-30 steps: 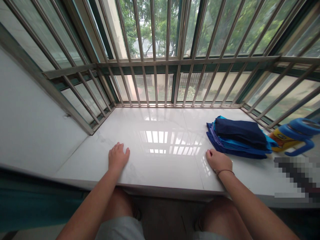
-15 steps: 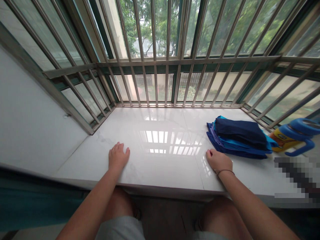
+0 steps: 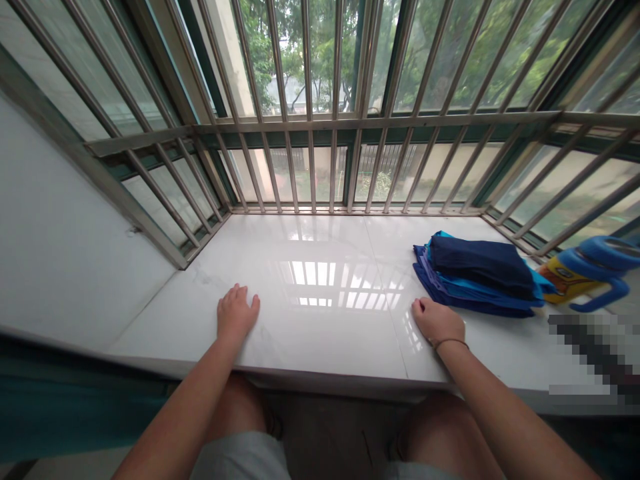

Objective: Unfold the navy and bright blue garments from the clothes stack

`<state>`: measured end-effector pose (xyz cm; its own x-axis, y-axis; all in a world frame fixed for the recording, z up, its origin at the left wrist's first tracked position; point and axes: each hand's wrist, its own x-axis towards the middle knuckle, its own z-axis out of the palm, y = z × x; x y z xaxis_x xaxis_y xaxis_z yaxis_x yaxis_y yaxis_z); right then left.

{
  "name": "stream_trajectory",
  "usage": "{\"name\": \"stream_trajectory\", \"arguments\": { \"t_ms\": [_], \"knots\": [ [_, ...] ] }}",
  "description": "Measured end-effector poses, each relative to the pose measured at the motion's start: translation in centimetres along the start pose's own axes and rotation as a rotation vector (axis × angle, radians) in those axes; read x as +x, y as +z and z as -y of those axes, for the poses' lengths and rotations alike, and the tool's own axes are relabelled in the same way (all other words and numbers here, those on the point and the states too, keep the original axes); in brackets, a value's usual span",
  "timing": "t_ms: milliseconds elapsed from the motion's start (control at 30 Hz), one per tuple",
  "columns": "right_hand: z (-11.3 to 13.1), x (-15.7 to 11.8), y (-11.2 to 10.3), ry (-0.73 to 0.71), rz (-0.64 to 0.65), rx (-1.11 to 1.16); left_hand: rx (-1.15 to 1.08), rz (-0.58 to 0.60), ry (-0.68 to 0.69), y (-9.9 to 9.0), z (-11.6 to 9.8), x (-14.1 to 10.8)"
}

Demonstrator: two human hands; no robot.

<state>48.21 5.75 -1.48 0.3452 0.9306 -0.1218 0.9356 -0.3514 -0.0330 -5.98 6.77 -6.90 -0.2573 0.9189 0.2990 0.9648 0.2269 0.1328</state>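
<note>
My left hand (image 3: 237, 312) lies flat on the white marbled windowsill (image 3: 320, 340), thumb spread from the fingers, holding nothing. Curled into a loose fist, my right hand (image 3: 439, 323) rests on the same surface, with no object showing in it. A thin band (image 3: 450, 342) circles the right wrist. Just beyond that hand, close to its knuckles, is a stack of folded cloths (image 3: 480, 273) in dark navy, bright blue and purple, the navy one on top.
A blue and yellow bottle (image 3: 575, 270) with a looped handle stands right of the stack. A pixelated dark item (image 3: 595, 357) lies at the right edge. Metal window bars (image 3: 320, 123) enclose the sill's back and sides. A teal curtain (image 3: 75, 413) hangs at lower left.
</note>
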Motion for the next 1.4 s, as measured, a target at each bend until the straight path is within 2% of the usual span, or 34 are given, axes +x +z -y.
{"name": "stream_trajectory", "arguments": {
  "t_ms": [667, 1033, 1400],
  "knots": [
    [-0.28, 0.20, 0.37, -0.005, -0.007, 0.015, -0.010, 0.023, -0.015, -0.37, -0.23, -0.07],
    [-0.37, -0.74, -0.30, -0.028, -0.032, -0.004, 0.008, 0.024, -0.022, -0.69, -0.65, -0.17],
    [-0.90, -0.55, 0.50, -0.076, -0.062, -0.019, -0.012, 0.014, -0.026, 0.11, -0.27, -0.10]
  ]
}}
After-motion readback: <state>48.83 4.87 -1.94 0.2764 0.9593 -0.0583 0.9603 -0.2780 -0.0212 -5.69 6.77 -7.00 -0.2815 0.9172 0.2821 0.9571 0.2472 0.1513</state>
